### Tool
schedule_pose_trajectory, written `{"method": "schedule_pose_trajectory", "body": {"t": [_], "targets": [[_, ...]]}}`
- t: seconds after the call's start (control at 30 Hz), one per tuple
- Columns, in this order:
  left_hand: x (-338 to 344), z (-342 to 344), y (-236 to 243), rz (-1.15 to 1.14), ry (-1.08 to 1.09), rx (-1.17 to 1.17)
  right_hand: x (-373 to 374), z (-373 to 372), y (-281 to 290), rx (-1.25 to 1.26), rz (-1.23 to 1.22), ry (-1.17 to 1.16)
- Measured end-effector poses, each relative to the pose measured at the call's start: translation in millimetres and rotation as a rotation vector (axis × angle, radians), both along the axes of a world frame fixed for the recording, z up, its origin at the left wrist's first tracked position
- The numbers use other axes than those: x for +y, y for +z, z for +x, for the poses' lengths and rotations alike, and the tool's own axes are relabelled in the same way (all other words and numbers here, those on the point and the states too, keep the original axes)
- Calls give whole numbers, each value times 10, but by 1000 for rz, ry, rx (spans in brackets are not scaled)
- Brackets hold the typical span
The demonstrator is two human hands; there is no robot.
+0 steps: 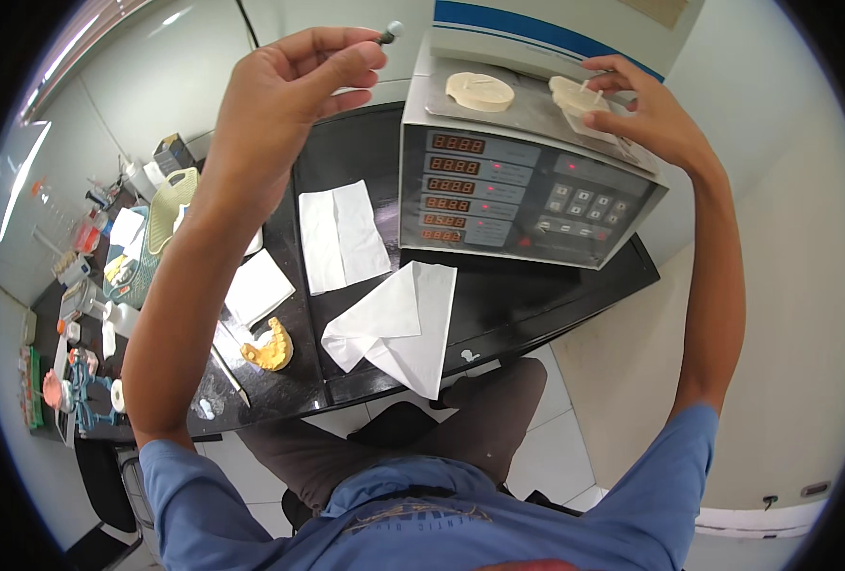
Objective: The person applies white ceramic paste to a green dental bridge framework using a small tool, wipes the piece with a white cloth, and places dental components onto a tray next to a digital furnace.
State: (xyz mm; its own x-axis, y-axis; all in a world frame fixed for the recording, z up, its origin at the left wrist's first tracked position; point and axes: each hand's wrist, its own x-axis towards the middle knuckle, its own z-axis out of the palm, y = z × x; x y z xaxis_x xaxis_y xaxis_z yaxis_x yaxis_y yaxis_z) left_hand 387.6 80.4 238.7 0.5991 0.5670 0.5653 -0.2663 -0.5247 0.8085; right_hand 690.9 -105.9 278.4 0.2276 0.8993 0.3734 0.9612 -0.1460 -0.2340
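Observation:
My left hand (289, 95), raised at the upper left, pinches a small dark piece (390, 33) with a pale rounded tip between thumb and forefinger. Its exact kind is too small to make out. At the upper right, my right hand (649, 109) grips a cream round firing tray (575, 96) by its edge, thumb on the near side and fingers on the far side. Thin upright pegs rise from this tray. Another cream round tray (480, 92) lies to its left on the metal top of a furnace (527, 190) with red digit displays and buttons.
On the black bench (346, 143) lie a folded white cloth (344, 238) and a crumpled one (398, 328). A yellow dental model (270, 348), a brush (232, 379), a green basket (167, 214) and a blue articulator (87, 392) stand or lie to the left. A wall borders the furnace's right side.

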Motion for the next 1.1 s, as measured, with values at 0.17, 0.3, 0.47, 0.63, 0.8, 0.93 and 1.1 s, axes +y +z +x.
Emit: {"method": "schedule_pose_trajectory", "body": {"t": [0.17,0.3,0.47,0.63,0.8,0.93,1.1], "targets": [[-30,-283,-152,3,63,38,-74,-550,8,-63,82,148],[-455,-404,-350,-23,122,25,-353,-851,-582,60,19,228],[-1093,-708,-912,-333,89,186,-638,-1110,-1647,179,-44,97],[-1360,-552,-1696,-660,95,247,-624,-1102,-2226,222,-52,68],[-1365,-267,-2045,-755,82,255,-519,-1075,-2378,244,-34,62],[-1262,-197,-2091,-613,209,217,-459,-1088,-2419,217,-35,62],[-1184,-159,-2002,-572,245,218,-483,-1065,-2457,186,26,85]]}}
